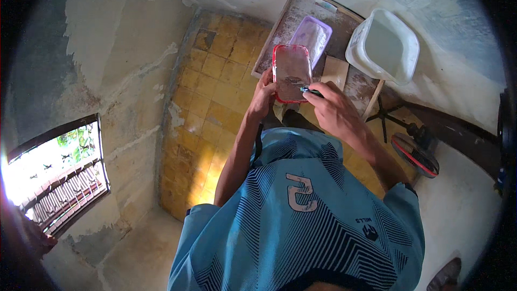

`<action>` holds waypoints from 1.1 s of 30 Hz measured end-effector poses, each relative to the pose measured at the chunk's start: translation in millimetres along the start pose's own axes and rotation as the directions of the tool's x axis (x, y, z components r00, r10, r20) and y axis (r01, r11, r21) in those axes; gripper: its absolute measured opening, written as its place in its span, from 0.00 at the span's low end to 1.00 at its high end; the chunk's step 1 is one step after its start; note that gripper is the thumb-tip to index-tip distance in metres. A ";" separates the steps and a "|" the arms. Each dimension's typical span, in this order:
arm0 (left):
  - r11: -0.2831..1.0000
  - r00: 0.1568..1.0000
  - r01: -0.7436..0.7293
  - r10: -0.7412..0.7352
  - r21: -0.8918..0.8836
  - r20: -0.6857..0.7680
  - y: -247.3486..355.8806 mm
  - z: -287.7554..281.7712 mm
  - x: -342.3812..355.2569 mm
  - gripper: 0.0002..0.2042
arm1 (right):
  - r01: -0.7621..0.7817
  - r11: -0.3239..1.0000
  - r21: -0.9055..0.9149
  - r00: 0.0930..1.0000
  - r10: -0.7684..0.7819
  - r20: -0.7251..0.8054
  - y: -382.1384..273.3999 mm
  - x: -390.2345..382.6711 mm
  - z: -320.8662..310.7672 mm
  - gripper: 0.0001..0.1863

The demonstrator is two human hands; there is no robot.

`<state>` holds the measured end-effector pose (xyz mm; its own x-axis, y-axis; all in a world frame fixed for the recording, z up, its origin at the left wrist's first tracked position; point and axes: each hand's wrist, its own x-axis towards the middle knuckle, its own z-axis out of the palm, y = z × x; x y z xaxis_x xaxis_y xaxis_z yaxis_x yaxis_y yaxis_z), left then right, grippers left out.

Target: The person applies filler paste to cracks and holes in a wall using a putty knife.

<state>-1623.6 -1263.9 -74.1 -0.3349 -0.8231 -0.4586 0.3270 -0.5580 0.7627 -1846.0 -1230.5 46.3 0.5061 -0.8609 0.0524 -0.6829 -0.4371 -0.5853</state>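
My left hand point(263, 96) grips the left edge of a shallow rectangular container point(292, 64) with a red rim and a dull greyish-brown inside. In my right hand point(333, 109) is a small dark handheld tool point(312, 92), pinched between the fingers. Its tip is over the lower right part of the container, by a dark smudged patch; whether it touches the surface I cannot tell, nor can I make out the tool's exact kind. Just beyond the container, a light purple plastic tray point(321, 35) rests on a low table point(285, 24) that is stained with whitish residue.
A white plastic tub point(353, 48) holding cloudy liquid stands at the table's right. A flat piece of wood point(335, 72) lies beside it. To my right is a black fan point(414, 153). Yellow tiles point(215, 75) cover the floor; a barred window point(59, 172) is at left.
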 end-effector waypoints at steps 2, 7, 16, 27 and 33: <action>1.000 1.000 -0.022 0.022 0.011 -0.007 -5.6 -8.1 3.5 0.34 | 0.003 1.000 -0.010 1.000 -0.003 -0.020 -10.3 0.6 -12.1 0.16; 1.000 1.000 -0.020 0.020 0.003 -0.018 -1.5 -6.0 3.0 0.35 | -0.033 0.998 0.056 0.999 0.032 0.022 -0.4 4.6 1.0 0.16; 0.999 0.999 -0.021 0.022 0.035 -0.040 2.0 2.9 -3.4 0.37 | -0.001 0.999 -0.042 0.996 -0.002 -0.088 4.9 33.9 -15.2 0.15; 0.999 0.999 0.016 -0.015 0.037 -0.032 -8.0 -0.5 -3.3 0.38 | -0.090 0.995 0.038 0.980 0.082 0.181 -5.0 13.1 -6.1 0.14; 0.999 1.000 -0.025 0.025 0.037 -0.018 -6.5 3.6 -4.5 0.39 | -0.037 0.999 -0.030 0.999 0.037 -0.016 -3.4 27.9 -21.7 0.15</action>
<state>-1627.4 -1256.2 -75.4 -0.3105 -0.8388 -0.4472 0.3023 -0.5332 0.7902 -1840.9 -1258.6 67.3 0.4722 -0.8804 0.0433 -0.7170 -0.4122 -0.5621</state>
